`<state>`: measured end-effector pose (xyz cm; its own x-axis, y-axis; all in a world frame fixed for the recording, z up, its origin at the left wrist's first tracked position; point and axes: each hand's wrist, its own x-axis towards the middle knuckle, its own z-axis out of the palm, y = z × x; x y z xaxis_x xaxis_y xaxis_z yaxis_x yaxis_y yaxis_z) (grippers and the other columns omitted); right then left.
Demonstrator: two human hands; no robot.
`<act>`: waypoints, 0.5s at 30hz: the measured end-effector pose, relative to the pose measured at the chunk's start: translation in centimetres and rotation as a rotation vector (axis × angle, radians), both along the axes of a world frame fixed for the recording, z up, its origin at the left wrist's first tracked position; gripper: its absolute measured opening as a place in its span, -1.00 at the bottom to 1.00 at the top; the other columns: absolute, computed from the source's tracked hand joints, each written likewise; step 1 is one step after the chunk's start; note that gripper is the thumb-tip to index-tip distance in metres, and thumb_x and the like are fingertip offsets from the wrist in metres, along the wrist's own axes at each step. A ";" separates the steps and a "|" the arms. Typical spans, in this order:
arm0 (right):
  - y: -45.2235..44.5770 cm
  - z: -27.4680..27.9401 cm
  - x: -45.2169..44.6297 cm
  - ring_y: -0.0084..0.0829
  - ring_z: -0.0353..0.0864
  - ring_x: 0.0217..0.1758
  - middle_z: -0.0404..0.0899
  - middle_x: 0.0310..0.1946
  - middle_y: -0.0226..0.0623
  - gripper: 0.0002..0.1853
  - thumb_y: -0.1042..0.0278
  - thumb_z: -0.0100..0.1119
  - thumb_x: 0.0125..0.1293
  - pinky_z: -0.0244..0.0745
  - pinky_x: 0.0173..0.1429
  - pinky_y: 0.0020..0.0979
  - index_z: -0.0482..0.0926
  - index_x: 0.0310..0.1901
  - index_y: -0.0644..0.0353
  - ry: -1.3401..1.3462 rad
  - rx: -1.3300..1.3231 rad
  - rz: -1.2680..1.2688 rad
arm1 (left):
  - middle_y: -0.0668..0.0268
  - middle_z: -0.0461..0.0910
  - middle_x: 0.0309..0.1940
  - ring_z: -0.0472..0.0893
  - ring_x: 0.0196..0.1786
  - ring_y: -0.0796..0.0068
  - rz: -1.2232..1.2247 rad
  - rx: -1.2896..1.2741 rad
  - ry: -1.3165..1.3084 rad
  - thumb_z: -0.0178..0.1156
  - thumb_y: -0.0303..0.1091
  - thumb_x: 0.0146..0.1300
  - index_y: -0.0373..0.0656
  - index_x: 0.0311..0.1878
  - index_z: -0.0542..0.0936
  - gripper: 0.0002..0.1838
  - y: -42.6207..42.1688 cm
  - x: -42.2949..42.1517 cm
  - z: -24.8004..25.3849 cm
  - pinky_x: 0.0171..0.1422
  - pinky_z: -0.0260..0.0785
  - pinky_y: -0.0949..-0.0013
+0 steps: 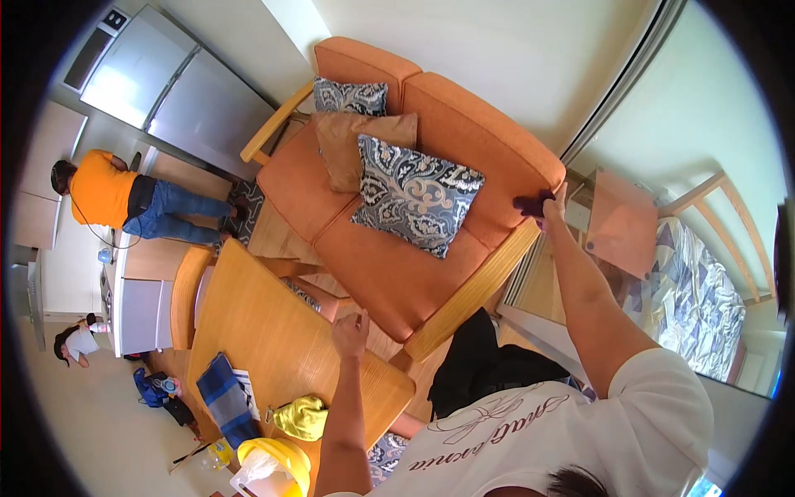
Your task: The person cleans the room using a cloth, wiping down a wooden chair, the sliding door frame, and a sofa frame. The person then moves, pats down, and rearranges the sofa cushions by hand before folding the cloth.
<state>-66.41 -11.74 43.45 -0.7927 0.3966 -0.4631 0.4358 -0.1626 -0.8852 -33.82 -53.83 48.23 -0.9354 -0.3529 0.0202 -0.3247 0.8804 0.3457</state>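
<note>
My right hand is stretched out to the right end of the orange sofa. It is closed on a dark cloth, which lies against the sofa's back near the wooden armrest. My left hand hangs above the edge of the wooden table, its fingers curled in and no object visible in them. On the sofa rest a patterned cushion, a brown cushion and a smaller patterned cushion in the corner.
A yellow cloth, a blue striped cloth and a yellow container are on the table. A person in an orange shirt stands by the counter near the fridge. Black fabric lies beside the armrest.
</note>
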 end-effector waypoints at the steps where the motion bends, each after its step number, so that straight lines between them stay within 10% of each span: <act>1: 0.1 1.1 -0.7 -0.02 0.65 -0.51 0.49 -0.10 0.09 -0.13 0.71 -0.36 0.18 0.53 -0.68 -0.19 -0.19 0.45 -0.40 -0.015 -0.123 0.069 | 0.18 0.56 -0.65 0.56 -0.51 0.17 -0.004 -0.003 0.010 0.14 -0.13 0.27 -0.20 -0.62 0.54 -0.59 0.0 -0.2 0.0 -0.16 0.36 0.21; 6: 3.7 -1.7 -1.3 0.16 0.66 -0.41 0.45 -0.19 0.11 -0.33 0.71 -0.37 0.23 0.63 -0.54 -0.06 -0.05 0.38 -0.04 0.020 -0.180 0.350 | 0.20 0.56 -0.66 0.53 -0.57 0.12 -0.013 0.053 0.086 0.19 -0.22 0.19 -0.18 -0.66 0.52 -0.65 -0.1 0.0 -0.9 -0.31 0.37 0.13; 10: 3.4 -0.6 -0.6 -0.45 0.55 -0.31 0.57 -0.27 -0.28 -0.33 0.61 -0.08 0.10 0.47 -0.26 -0.39 0.31 0.34 0.05 -0.001 0.215 0.241 | 0.18 0.57 -0.65 0.53 -0.56 0.10 -0.089 -0.034 -0.027 0.21 -0.22 0.18 -0.20 -0.66 0.52 -0.65 0.0 0.0 -1.6 -0.34 0.37 0.12; 11: 3.5 1.1 -0.6 -0.29 0.62 -0.29 0.60 -0.26 -0.08 -0.20 0.57 -0.14 0.10 0.53 -0.23 -0.29 0.05 0.46 -0.07 -0.040 0.148 0.333 | 0.17 0.57 -0.65 0.53 -0.56 0.09 -0.057 -0.031 -0.049 0.22 -0.22 0.17 -0.21 -0.65 0.54 -0.65 0.0 0.1 -1.6 -0.34 0.37 0.12; 15: 2.8 0.4 -0.3 -0.01 0.57 0.02 0.52 -0.02 0.22 -0.17 0.51 -0.10 0.02 0.46 0.09 -0.24 0.06 0.45 0.08 -0.019 0.430 0.273 | 0.13 0.57 -0.64 0.54 -0.53 0.08 -0.005 -0.044 -0.103 0.23 -0.20 0.16 -0.23 -0.61 0.59 -0.67 0.7 -0.2 -1.2 -0.35 0.39 0.10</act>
<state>-66.76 -8.97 43.80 -0.8869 0.3345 -0.3186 0.4282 0.3367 -0.8386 -34.01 -53.14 47.05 -0.9350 -0.3494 -0.0609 -0.3524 0.8957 0.2711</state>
